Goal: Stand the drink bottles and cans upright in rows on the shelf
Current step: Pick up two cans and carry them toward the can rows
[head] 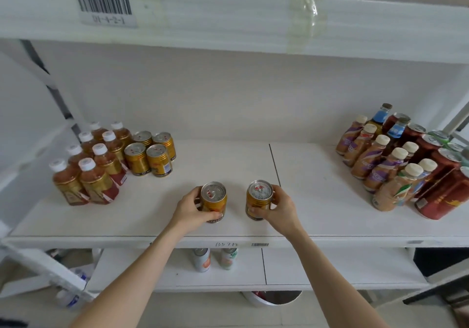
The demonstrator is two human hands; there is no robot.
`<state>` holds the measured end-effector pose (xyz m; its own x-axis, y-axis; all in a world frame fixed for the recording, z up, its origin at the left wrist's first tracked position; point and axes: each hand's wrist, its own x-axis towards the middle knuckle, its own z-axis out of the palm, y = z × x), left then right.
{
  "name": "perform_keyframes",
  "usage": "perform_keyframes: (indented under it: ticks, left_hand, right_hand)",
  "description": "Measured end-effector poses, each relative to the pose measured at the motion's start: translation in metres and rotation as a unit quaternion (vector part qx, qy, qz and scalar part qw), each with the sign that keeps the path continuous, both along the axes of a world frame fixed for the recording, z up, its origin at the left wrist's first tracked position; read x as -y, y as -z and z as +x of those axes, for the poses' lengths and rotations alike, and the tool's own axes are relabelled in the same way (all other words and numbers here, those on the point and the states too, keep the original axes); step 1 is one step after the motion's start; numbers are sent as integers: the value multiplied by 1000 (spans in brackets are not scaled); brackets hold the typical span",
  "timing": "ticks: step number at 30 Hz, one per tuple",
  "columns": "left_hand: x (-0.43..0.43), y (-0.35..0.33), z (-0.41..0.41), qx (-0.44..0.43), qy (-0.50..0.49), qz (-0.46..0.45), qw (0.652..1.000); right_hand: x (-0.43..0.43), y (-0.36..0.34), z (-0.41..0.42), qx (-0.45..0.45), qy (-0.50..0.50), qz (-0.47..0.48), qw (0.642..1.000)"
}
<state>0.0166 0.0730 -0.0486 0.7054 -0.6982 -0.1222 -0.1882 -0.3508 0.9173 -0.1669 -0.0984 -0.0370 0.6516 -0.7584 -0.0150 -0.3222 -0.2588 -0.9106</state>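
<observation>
My left hand (pixel 191 209) grips a gold can (pixel 214 198) that stands upright near the front of the white shelf (pixel 152 226). My right hand (pixel 281 207) grips a second gold can (pixel 258 198) a little to its right, also upright. At the shelf's left, several gold cans (pixel 149 153) stand in rows beside several brown tea bottles (pixel 94 160) with white caps. On the right stand several milky-brown bottles (pixel 380 160), two blue-labelled bottles (pixel 388 124) and several red cans (pixel 441 175).
The upper shelf's white front beam (pixel 228 20) with a barcode label hangs above. On the lower shelf (pixel 317 269) stand two light-coloured cans (pixel 215 259). A white bowl (pixel 271 298) sits on the floor below. A slanted white frame bar (pixel 50 89) runs down the left side.
</observation>
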Motion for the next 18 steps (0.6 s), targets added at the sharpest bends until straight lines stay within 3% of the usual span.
perform_keyframes:
  ticks: [18]
  left_hand:
    - [-107,-3,145,14,45,23,999]
  right_hand:
    - [-115,17,138,-2,40,27,999]
